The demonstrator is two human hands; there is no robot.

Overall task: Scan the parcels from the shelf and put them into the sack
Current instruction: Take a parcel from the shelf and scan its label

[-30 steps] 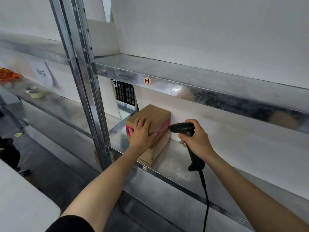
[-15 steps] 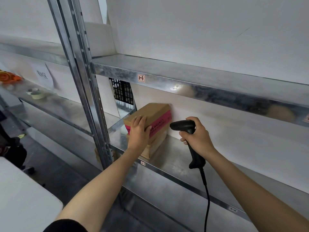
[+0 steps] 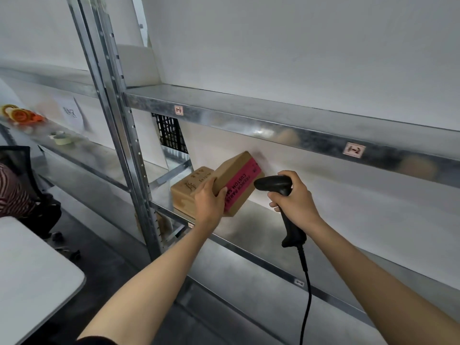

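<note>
Parcel (image 3: 232, 170) reads FRENCH PARIS CUSTOM (pink band (image 3: 240, 189))

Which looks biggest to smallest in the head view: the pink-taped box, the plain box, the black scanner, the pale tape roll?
1. Brown cardboard box with pink tape and plain brown cardboard box: alike, the plain one partly hidden.
2. Black handheld scanner.
3. Pale tape roll, though farther away.

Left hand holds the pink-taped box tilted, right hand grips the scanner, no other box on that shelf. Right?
No: the head view shows a second box on the shelf, behind the left hand. Otherwise right: that hand holds the pink-taped box tilted, the right hand grips the scanner.
</note>
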